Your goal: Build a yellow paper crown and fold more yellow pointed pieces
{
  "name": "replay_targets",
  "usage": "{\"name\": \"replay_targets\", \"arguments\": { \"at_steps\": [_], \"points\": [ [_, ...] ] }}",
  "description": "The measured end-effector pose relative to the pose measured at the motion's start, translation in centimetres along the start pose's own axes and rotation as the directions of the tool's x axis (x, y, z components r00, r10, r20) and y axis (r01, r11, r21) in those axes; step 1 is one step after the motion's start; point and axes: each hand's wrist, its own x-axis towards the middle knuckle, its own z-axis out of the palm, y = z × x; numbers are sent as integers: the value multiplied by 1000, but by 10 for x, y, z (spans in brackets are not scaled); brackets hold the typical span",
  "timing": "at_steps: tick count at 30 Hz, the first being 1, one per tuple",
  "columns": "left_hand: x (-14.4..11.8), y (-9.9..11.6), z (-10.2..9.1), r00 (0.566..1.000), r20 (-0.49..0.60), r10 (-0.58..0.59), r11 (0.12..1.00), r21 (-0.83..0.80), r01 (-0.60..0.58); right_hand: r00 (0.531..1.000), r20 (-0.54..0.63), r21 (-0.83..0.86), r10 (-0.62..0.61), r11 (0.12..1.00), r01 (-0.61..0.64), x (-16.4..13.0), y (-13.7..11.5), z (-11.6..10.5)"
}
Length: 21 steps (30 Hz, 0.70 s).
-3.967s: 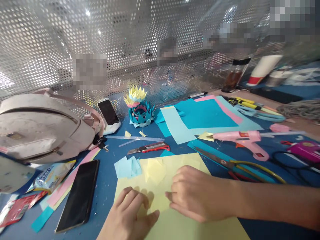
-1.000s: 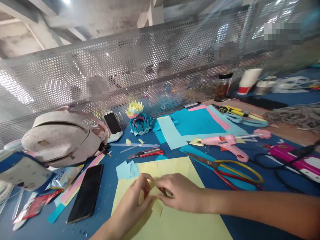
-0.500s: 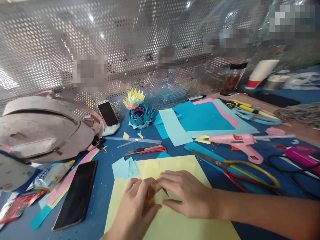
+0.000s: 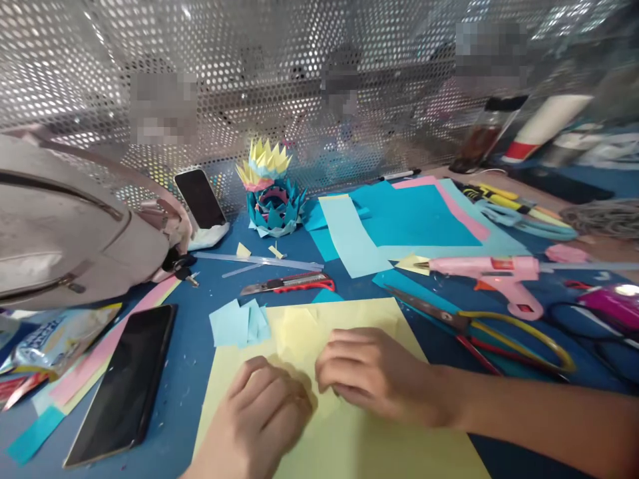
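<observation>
Lower centre of frame: left hand (image 4: pixel 259 416) and right hand (image 4: pixel 372 372) curled, fingertips pressed on small yellow piece (image 4: pixel 299 346) atop yellow sheet (image 4: pixel 349 446). Grip on piece itself hidden, could not tell. Risk judged: uneven pressure skewing crease; sheet sliding toward scissors (image 4: pixel 479 329).

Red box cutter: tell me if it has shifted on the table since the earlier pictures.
No. The red box cutter lies just beyond the yellow sheet, below the clear ruler, as before; only the camera moved.
</observation>
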Motion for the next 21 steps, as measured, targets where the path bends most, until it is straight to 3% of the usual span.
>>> {"name": "replay_targets", "arguments": {
  "at_steps": [5, 12, 21],
  "points": [
    [-4, 2, 12, 971, -209, 114, 991, 91, -97, 1000, 0, 18, -23, 1000, 23, 1, -2, 0],
    [-14, 5, 17, 971, -183, 152, 977, 175, -120, 999, 36, 34, -29, 999, 28, 0, -1, 3],
    [-12, 9, 20, 975, -200, 94, 990, 124, -70, 995, 98, 93, -31, 995, 22, -1, 3, 1]
  ]
}}
